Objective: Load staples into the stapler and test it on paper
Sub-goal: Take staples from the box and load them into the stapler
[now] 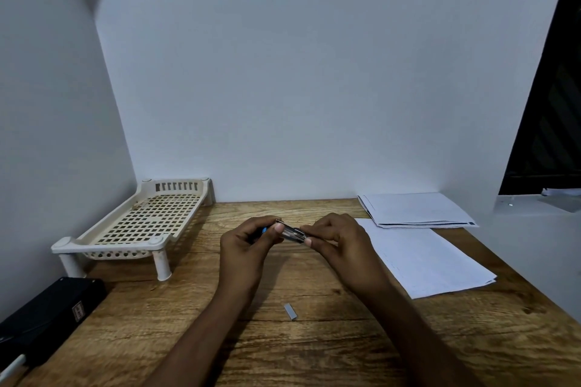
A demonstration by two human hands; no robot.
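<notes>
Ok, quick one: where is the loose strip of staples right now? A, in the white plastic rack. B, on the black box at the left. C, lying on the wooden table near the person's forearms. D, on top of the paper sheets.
C: the staple strip lies on the bare wooden table, between the forearms, while both hands hold the stapler above it.

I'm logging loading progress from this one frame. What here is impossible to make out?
Head view, the only one:
- Stapler: mostly covered by the left hand and right hand; whether staples are inside is hidden.
- Staple strip on the table: too small to count.
- Black box: cut off by the left edge, label unreadable.
- Papers: print too faint.
</notes>
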